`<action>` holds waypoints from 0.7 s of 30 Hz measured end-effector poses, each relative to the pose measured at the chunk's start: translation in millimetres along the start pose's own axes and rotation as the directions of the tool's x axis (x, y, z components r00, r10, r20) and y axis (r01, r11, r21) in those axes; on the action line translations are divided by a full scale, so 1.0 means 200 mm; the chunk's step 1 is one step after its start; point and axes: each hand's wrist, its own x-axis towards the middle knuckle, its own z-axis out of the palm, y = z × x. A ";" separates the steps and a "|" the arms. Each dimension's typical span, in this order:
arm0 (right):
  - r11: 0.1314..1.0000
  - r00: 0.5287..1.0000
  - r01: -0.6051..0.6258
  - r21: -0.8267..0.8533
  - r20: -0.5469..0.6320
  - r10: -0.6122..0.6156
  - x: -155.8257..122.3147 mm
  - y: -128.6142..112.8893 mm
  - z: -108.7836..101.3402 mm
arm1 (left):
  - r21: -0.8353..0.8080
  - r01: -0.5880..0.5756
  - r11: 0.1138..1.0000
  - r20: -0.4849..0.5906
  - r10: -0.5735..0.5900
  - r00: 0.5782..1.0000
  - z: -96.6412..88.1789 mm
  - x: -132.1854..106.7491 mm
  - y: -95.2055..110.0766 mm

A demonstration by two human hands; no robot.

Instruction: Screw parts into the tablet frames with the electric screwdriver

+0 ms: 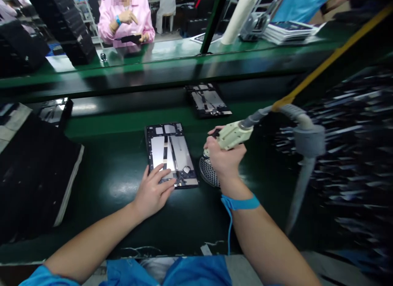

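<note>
My left hand (153,189) lies flat with fingers spread on the near end of a dark device frame (170,146) with silver inner plates, resting on the green bench. My right hand (223,155) is wrapped round a cream electric screwdriver (233,134) just right of the frame. The tool's tip is hidden behind my hand, above a round perforated metal dish (207,171). A grey hose and yellow cable (322,60) run from the tool up to the right. A blue wrist strap (241,203) circles my right wrist.
A second device frame (208,99) lies further back on the belt. Black trays (33,175) are stacked at the left and a blurred dark stack (353,155) at the right. Across the bench a person in pink (125,19) handles a dark item.
</note>
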 end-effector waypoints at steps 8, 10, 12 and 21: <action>0.996 0.999 0.046 0.074 -0.013 -0.045 -0.01 -0.19 -0.01 | -0.021 0.022 1.000 0.006 -0.022 1.000 0.00 0.01 0.00; 0.992 0.998 0.040 0.115 0.046 -0.046 -0.05 -0.23 0.00 | -0.024 0.023 0.999 0.000 -0.023 1.000 0.00 0.01 0.00; 0.992 0.990 0.007 0.125 0.137 -0.025 -0.10 -0.25 0.00 | -0.024 0.022 0.999 -0.005 -0.022 1.000 0.00 0.01 0.00; 0.982 0.925 -0.114 0.151 0.376 0.050 -0.29 -0.31 0.02 | -0.052 -0.008 0.999 0.015 0.008 1.000 -0.01 -0.01 -0.01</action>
